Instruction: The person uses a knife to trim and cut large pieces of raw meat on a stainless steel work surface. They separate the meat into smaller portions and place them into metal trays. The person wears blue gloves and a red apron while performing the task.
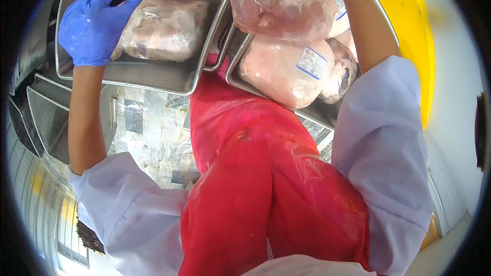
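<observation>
As left hand [94, 18] grips, white-labelled meat pack [286, 71]

Wrapped meat [286, 66] crowds both steel trays [148, 79]; only the narrow gap between them seems free.

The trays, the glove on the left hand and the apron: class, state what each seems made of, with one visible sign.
Trays: likely stainless steel, grey and brushed.
Glove on the left hand: thin blue rubber, probably nitrile, wrinkled.
Apron: red plastic sheet, glossy.
</observation>
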A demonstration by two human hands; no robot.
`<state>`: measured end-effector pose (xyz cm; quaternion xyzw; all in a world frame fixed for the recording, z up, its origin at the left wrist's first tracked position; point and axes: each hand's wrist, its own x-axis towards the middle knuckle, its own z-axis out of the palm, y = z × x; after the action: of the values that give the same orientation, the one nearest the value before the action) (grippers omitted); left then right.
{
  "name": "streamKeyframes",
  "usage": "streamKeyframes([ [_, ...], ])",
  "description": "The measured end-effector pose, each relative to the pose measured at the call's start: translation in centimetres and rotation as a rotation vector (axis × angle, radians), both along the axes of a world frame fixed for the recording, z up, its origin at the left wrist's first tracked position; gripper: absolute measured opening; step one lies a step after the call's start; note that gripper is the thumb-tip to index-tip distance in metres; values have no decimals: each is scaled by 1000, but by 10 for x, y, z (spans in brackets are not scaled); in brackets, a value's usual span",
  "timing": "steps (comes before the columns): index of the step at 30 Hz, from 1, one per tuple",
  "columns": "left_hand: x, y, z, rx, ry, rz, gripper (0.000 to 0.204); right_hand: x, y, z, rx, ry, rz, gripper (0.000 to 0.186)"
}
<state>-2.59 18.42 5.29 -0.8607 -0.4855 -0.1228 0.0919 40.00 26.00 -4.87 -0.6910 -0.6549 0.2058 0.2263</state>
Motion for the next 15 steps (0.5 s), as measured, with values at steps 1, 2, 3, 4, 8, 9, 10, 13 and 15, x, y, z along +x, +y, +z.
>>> streamKeyframes([
  [1,4,1,2,15,10,1,39,0,1,0,-1,-5,-9,58],
  [2,7,2,2,31,20,3,39,1,1,-1,-2,-10,-19,58],
  [3,6,1,-2,-1,-32,-12,40,2,1,-2,-3,-15,-29,58],
  [4,3,1,-7,-22,-85,-20,40,0,2,2,-20,-1,13,59],
  [8,6,1,-47,-99,-193,54,41,8,3,-6,36,-3,15,62],
  [9,10,2,-67,-114,-242,22,43,15,1,-16,73,-19,-29,62],
  [10,11,5,-88,-118,-277,12,44,10,2,-14,30,33,-18,63],
  [13,15,11,-127,-150,-384,46,49,1,10,-10,-37,94,7,63],
  [15,24,24,-136,-179,-362,45,47,8,2,-7,-19,-2,-32,62],
])
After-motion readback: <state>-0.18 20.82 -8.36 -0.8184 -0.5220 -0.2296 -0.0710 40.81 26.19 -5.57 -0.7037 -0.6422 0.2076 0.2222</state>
